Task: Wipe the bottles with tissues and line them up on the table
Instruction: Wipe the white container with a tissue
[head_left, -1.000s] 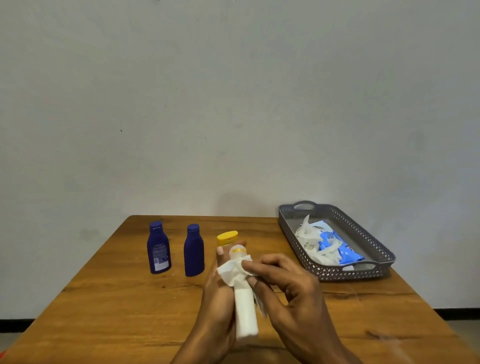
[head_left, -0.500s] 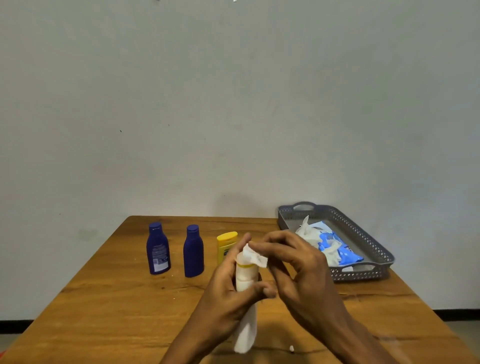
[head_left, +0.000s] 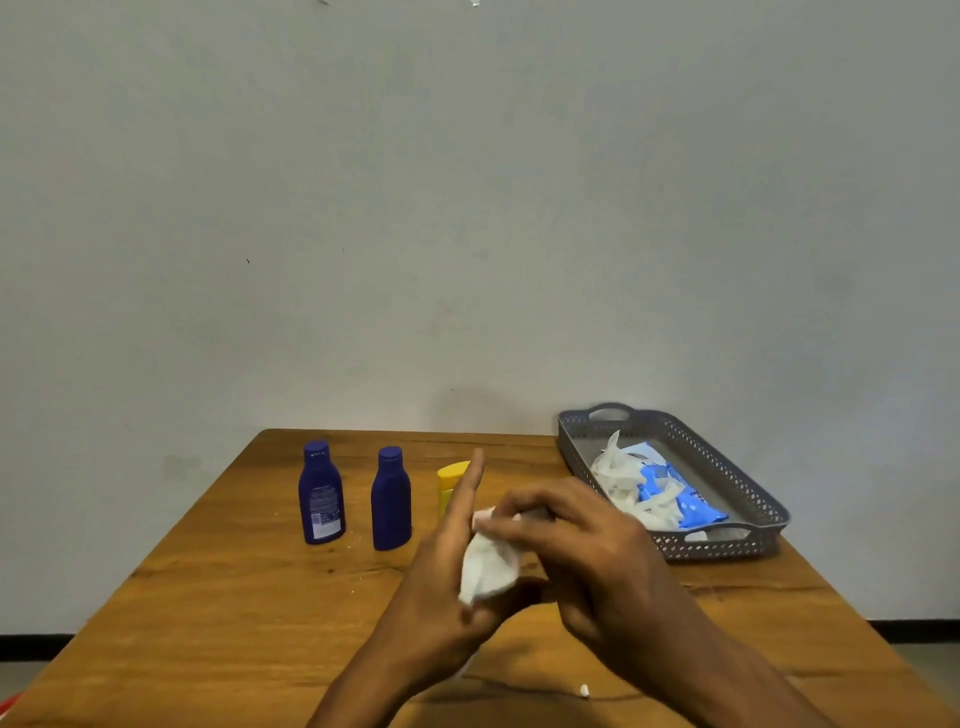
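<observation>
Above the table's front middle, my left hand holds a white bottle that is almost wholly hidden under a white tissue. Its thumb wraps round the front and its forefinger points straight up. My right hand grips the tissue from the right and presses it round the bottle. Two dark blue bottles stand upright side by side at the back left. A yellow-capped bottle stands just right of them, partly behind my left fingers.
A grey perforated tray sits at the back right of the wooden table and holds a blue wipes pack and crumpled tissues. A small white scrap lies near the front edge.
The tissue has moved down from the bottle's top and now covers its body. My right hand has come down and across over it, and my left forefinger has straightened.
</observation>
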